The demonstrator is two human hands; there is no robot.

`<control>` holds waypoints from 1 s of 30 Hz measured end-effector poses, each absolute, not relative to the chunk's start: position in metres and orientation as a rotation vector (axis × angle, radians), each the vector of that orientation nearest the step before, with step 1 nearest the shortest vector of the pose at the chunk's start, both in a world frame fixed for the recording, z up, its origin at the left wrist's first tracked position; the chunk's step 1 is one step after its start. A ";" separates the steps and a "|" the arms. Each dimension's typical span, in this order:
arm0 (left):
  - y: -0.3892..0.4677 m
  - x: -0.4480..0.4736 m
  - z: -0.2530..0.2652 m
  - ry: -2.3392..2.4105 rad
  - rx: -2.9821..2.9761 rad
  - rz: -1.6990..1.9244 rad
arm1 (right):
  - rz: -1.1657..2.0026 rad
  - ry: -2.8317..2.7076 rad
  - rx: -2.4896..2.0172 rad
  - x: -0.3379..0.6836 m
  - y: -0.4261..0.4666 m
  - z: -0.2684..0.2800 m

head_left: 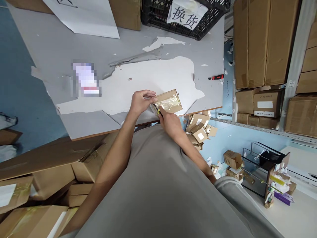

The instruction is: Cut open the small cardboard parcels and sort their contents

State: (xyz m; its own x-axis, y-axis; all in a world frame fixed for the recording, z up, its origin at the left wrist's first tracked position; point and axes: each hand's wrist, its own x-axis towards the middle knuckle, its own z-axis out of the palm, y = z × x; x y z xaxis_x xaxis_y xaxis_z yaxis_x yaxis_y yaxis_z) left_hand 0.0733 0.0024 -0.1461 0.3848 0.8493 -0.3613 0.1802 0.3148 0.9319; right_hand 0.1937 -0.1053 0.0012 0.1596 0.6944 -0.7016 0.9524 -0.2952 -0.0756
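A small flat cardboard box (168,100) with shiny clear tape across its top lies near the front edge of the worktable (138,71). My left hand (141,101) grips the box at its left end, thumb on top. A slim black and yellow tool, seemingly a utility knife (157,109), is closed in my right hand (172,124), its tip over the taped left end of the box. Its blade is too small to make out. To the right on the table lies a red and black utility knife (217,77), touched by neither hand.
A blurred-out phone-like item (86,78) lies at the table's left. A black plastic crate (160,16) with a paper sign stands at the back. Opened small boxes (199,127) are piled below the right edge. Large cartons (255,43) fill shelving at right; more boxes (52,175) sit lower left.
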 end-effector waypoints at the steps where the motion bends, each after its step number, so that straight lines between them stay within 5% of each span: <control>1: 0.002 0.073 -0.146 1.117 1.194 0.589 | -0.920 1.565 2.056 0.193 -0.105 0.000; 30: -0.023 0.084 -0.134 1.319 1.232 0.616 | -0.897 1.548 2.000 0.180 -0.111 0.009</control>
